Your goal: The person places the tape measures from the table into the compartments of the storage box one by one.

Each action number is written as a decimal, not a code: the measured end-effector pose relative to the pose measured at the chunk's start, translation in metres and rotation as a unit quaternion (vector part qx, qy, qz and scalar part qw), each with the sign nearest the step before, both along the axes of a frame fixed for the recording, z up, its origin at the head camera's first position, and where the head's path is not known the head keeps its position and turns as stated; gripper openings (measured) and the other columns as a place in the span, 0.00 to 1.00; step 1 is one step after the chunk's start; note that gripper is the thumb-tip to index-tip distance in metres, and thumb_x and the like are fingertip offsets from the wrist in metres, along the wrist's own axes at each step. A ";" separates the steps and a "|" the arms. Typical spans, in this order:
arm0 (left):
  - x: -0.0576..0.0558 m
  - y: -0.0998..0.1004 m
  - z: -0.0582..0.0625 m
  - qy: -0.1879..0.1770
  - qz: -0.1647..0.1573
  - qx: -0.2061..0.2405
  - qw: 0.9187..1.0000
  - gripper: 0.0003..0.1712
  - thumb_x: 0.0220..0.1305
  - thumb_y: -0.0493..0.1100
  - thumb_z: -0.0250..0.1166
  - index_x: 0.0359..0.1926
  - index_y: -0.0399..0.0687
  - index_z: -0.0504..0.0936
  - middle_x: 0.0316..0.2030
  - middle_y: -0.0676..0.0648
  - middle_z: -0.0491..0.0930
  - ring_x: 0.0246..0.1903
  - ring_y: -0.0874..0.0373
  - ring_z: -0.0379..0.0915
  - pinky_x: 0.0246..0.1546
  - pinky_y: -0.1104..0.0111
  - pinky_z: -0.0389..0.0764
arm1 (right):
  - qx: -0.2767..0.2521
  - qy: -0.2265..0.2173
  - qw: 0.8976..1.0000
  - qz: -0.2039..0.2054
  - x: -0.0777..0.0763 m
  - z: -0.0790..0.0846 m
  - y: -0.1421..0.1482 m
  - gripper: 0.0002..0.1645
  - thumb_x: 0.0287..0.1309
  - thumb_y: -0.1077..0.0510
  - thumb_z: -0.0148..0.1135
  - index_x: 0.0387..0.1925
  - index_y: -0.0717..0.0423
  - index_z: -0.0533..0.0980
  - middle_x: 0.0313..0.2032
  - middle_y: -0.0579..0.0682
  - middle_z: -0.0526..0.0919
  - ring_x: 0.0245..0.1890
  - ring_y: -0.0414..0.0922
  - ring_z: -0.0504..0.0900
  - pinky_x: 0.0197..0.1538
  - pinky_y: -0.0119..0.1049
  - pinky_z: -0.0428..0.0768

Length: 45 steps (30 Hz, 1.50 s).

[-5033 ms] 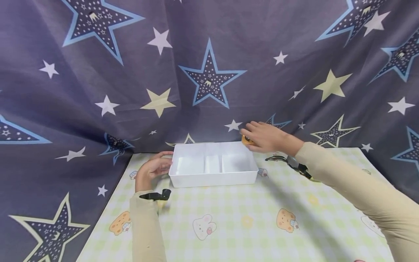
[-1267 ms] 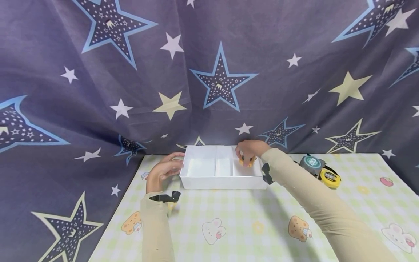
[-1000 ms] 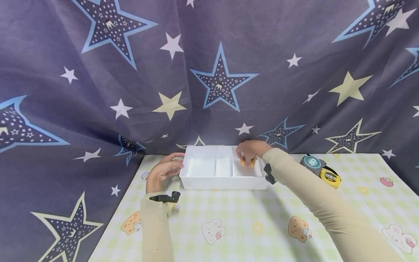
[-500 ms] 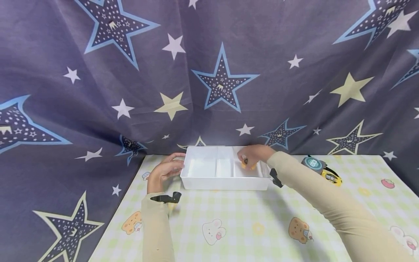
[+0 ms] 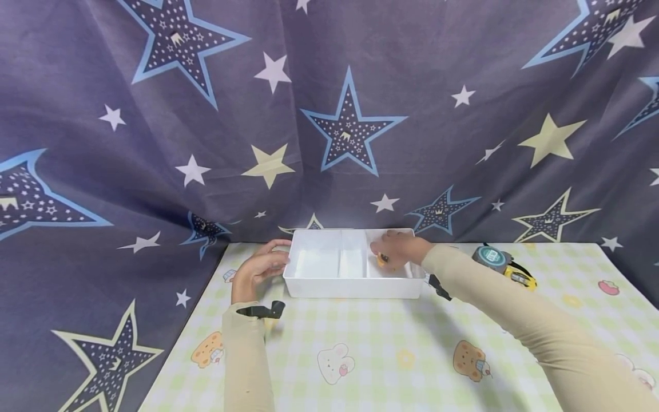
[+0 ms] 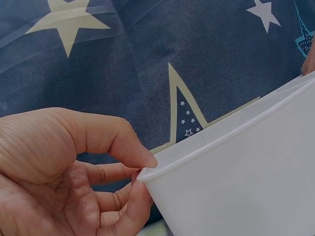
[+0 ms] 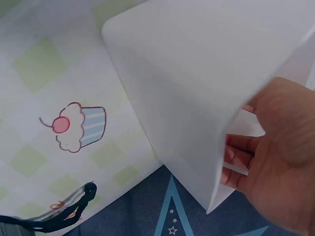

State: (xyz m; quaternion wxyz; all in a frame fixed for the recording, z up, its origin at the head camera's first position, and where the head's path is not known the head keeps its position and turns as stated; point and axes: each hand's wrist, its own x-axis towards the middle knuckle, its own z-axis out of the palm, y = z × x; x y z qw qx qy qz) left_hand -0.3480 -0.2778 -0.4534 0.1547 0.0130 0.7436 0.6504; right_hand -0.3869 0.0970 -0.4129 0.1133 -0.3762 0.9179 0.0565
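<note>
A white box (image 5: 352, 288) with three compartments stands on the table against the curtain. My left hand (image 5: 259, 269) pinches its left rim; in the left wrist view the thumb lies over the corner of the box (image 6: 236, 191), fingers below. Inside the right-hand compartment, my right hand (image 5: 397, 250) has its fingers curled round a small orange tape measure (image 5: 382, 260), mostly covered by the hand. The right wrist view shows the right hand (image 7: 288, 157) reaching behind the box wall (image 7: 167, 78), which hides the fingertips and the tape measure.
Right of the box lie a grey tape measure (image 5: 490, 257) with a teal label and a yellow tape measure (image 5: 521, 277), partly behind my right sleeve (image 5: 504, 303). A green checked cloth (image 5: 381, 332) covers the table. The star-patterned curtain (image 5: 329, 194) rises directly behind.
My right hand has brought the orange tape measure from above the box's back right corner down into the right compartment, then turned within it. The left hand keeps its hold on the left rim.
</note>
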 end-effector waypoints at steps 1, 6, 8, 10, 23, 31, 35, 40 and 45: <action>0.000 0.000 0.000 0.000 -0.001 -0.002 1.000 0.37 0.65 0.32 0.59 0.74 0.42 0.61 0.33 0.57 0.78 0.30 0.65 0.73 0.43 0.71 0.78 | -0.005 0.005 1.000 0.002 -0.001 -0.004 0.001 0.14 0.63 0.58 0.57 0.49 0.51 0.72 0.40 0.54 0.77 0.44 0.53 0.74 0.54 0.49 0.74; 0.002 0.000 0.001 0.007 -0.005 -0.014 1.000 0.37 0.65 0.32 0.58 0.74 0.44 0.61 0.28 0.59 0.77 0.29 0.65 0.73 0.43 0.72 0.79 | -0.023 0.021 0.999 0.003 -0.007 -0.018 0.004 0.13 0.66 0.56 0.53 0.50 0.51 0.70 0.44 0.57 0.77 0.50 0.58 0.75 0.58 0.53 0.74; 0.002 0.001 0.002 0.008 -0.003 -0.017 1.000 0.37 0.64 0.31 0.58 0.74 0.44 0.61 0.26 0.59 0.76 0.28 0.65 0.72 0.43 0.72 0.79 | -0.022 0.024 0.999 0.003 -0.008 -0.020 0.004 0.13 0.66 0.55 0.53 0.51 0.52 0.70 0.45 0.58 0.78 0.51 0.58 0.75 0.58 0.54 0.74; 0.002 0.001 0.002 0.007 0.000 -0.015 1.000 0.37 0.64 0.31 0.58 0.74 0.44 0.61 0.24 0.60 0.75 0.27 0.66 0.71 0.42 0.72 0.79 | -0.014 0.029 0.999 0.003 -0.006 -0.019 0.002 0.14 0.67 0.54 0.54 0.51 0.52 0.70 0.46 0.58 0.77 0.52 0.58 0.75 0.58 0.54 0.75; 0.003 0.003 0.002 0.005 -0.012 -0.001 1.000 0.38 0.66 0.31 0.58 0.75 0.42 0.58 0.33 0.58 0.80 0.33 0.65 0.75 0.43 0.71 0.79 | 0.039 0.046 0.998 0.006 0.005 -0.009 0.002 0.14 0.70 0.52 0.54 0.54 0.50 0.70 0.48 0.57 0.77 0.49 0.54 0.75 0.56 0.51 0.77; 0.001 0.005 0.000 -0.006 -0.005 0.011 1.000 0.38 0.66 0.31 0.58 0.75 0.42 0.57 0.35 0.57 0.78 0.33 0.64 0.74 0.43 0.69 0.77 | 0.042 0.044 0.998 0.008 0.008 -0.006 0.003 0.18 0.66 0.50 0.56 0.54 0.51 0.70 0.49 0.57 0.76 0.51 0.56 0.74 0.56 0.53 0.76; -0.002 0.004 -0.001 -0.007 -0.003 0.006 1.000 0.38 0.67 0.31 0.57 0.76 0.42 0.57 0.36 0.56 0.76 0.32 0.65 0.72 0.41 0.70 0.76 | 0.049 0.050 0.997 0.012 0.008 0.001 0.003 0.19 0.67 0.49 0.55 0.55 0.52 0.68 0.52 0.58 0.76 0.53 0.56 0.74 0.59 0.53 0.76; -0.003 0.002 -0.001 -0.007 -0.001 0.000 1.000 0.37 0.68 0.31 0.56 0.76 0.42 0.56 0.37 0.56 0.75 0.32 0.65 0.71 0.41 0.70 0.76 | 0.067 0.049 0.997 0.001 0.007 0.010 0.000 0.19 0.73 0.46 0.54 0.58 0.49 0.67 0.57 0.57 0.74 0.59 0.56 0.73 0.63 0.55 0.74; 0.001 0.002 0.001 -0.004 -0.004 -0.002 1.000 0.38 0.66 0.32 0.58 0.75 0.42 0.57 0.35 0.56 0.77 0.32 0.65 0.72 0.42 0.71 0.76 | 0.085 0.046 0.995 -0.006 0.010 0.015 -0.001 0.21 0.74 0.43 0.54 0.60 0.47 0.67 0.60 0.57 0.74 0.63 0.56 0.71 0.65 0.57 0.72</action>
